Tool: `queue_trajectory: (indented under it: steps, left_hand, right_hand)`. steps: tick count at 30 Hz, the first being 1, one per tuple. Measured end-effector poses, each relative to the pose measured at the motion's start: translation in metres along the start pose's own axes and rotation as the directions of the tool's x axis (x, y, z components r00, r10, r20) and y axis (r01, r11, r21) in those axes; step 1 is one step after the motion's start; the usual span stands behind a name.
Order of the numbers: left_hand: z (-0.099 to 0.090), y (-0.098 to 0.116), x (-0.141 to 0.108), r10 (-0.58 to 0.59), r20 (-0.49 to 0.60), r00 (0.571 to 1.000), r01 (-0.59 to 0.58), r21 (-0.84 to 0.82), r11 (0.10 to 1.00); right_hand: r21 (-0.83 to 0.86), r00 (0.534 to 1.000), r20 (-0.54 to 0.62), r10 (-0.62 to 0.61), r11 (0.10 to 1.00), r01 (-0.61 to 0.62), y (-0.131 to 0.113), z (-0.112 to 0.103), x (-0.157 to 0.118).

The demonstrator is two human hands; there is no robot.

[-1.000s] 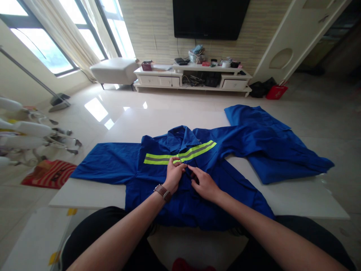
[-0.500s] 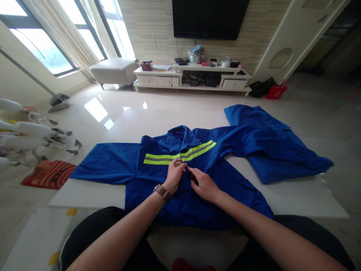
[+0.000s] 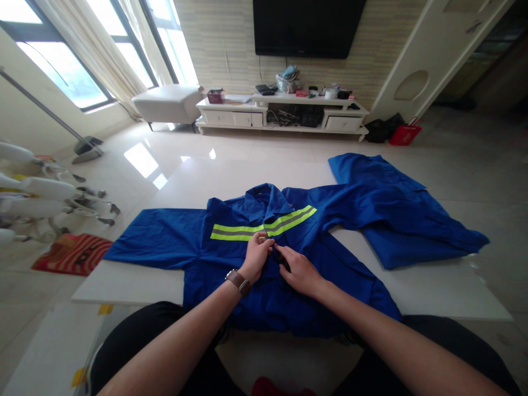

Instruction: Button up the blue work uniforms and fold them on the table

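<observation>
A blue work jacket (image 3: 231, 275) with a yellow-and-grey reflective stripe (image 3: 235, 233) across its chest lies spread on a white table (image 3: 127, 286), collar away from me. Its sleeves reach out to both sides. My left hand (image 3: 258, 256), with a brown-strapped watch (image 3: 238, 281) on the wrist, pinches the front edge just below the stripe. Close beside it, my right hand (image 3: 299, 269) has its fingers closed on the same front edge, the fingertips of both hands nearly meeting. Whatever small fastening lies between the fingertips is hidden.
Folded blue cloth (image 3: 396, 242) lies under the jacket's right-hand sleeve. Beyond the table stand a low white cabinet (image 3: 231, 118), a television (image 3: 307, 27) and a white stool (image 3: 167, 102). A red patterned bag (image 3: 74, 254) and white-padded metal equipment (image 3: 49, 190) are at the left.
</observation>
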State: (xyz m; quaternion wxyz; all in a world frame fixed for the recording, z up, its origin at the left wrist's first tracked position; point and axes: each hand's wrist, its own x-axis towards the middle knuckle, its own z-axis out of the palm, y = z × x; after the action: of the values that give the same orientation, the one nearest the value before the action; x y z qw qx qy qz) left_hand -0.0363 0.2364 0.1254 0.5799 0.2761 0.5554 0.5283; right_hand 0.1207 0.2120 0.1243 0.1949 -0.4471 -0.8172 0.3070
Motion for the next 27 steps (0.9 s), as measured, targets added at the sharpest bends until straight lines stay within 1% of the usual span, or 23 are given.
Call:
queue_trajectory:
  steps: [11, 16, 18, 19, 20, 21, 22, 23, 24, 25, 26, 27]
  left_hand:
    - [-0.001, 0.001, 0.000, 0.009, 0.008, 1.000, -0.009, 0.002, 1.000]
    - [-0.001, -0.006, 0.000, 0.016, 0.017, 1.000, -0.016, 0.019, 1.000]
    - [0.000, -0.007, 0.001, 0.031, 0.018, 0.999, -0.032, 0.054, 0.998]
    - [0.000, -0.005, 0.002, 0.042, 0.040, 0.998, -0.046, 0.104, 0.994]
    - [-0.002, 0.000, 0.005, 0.053, 0.096, 0.994, -0.070, 0.186, 0.980]
    - [-0.005, 0.008, 0.008, 0.071, 0.180, 0.981, -0.122, 0.294, 0.948]
    - [-0.011, 0.018, 0.011, 0.096, 0.270, 0.958, -0.207, 0.416, 0.885]
    - [-0.019, 0.029, 0.015, 0.114, 0.361, 0.926, -0.306, 0.538, 0.786]
    - [-0.029, 0.041, 0.019, 0.156, 0.418, 0.895, -0.412, 0.639, 0.650]
    - [-0.042, 0.050, 0.022, 0.208, 0.421, 0.883, -0.466, 0.734, 0.494]
    - [-0.056, 0.058, 0.024, 0.212, 0.402, 0.891, -0.453, 0.823, 0.343]
    - [-0.071, 0.061, 0.026, 0.173, 0.371, 0.912, -0.402, 0.891, 0.212]
  right_hand:
    - [-0.003, 1.000, 0.010, -0.006, 1.000, 0.006, 0.001, 0.000, 0.000]
    - [-0.010, 1.000, 0.017, -0.008, 1.000, 0.008, 0.002, 0.003, -0.001]
    - [-0.007, 1.000, 0.017, -0.016, 1.000, 0.017, 0.000, 0.002, -0.001]
    - [-0.010, 1.000, 0.013, -0.025, 1.000, 0.025, -0.001, 0.000, 0.000]
    - [-0.022, 0.999, 0.001, -0.037, 0.999, 0.037, -0.002, -0.004, 0.001]
    - [-0.044, 0.998, -0.021, -0.051, 0.998, 0.050, -0.002, -0.008, 0.002]
    - [-0.079, 0.996, -0.054, -0.065, 0.995, 0.061, -0.003, -0.014, 0.004]
    - [-0.124, 0.992, -0.094, -0.079, 0.990, 0.067, -0.002, -0.020, 0.007]
    - [-0.176, 0.987, -0.134, -0.092, 0.982, 0.068, 0.000, -0.027, 0.010]
    - [-0.229, 0.981, -0.165, -0.100, 0.971, 0.061, 0.002, -0.034, 0.013]
    - [-0.279, 0.980, -0.172, -0.103, 0.959, 0.052, 0.006, -0.040, 0.015]
    - [-0.324, 0.984, -0.149, -0.097, 0.945, 0.045, 0.011, -0.045, 0.016]
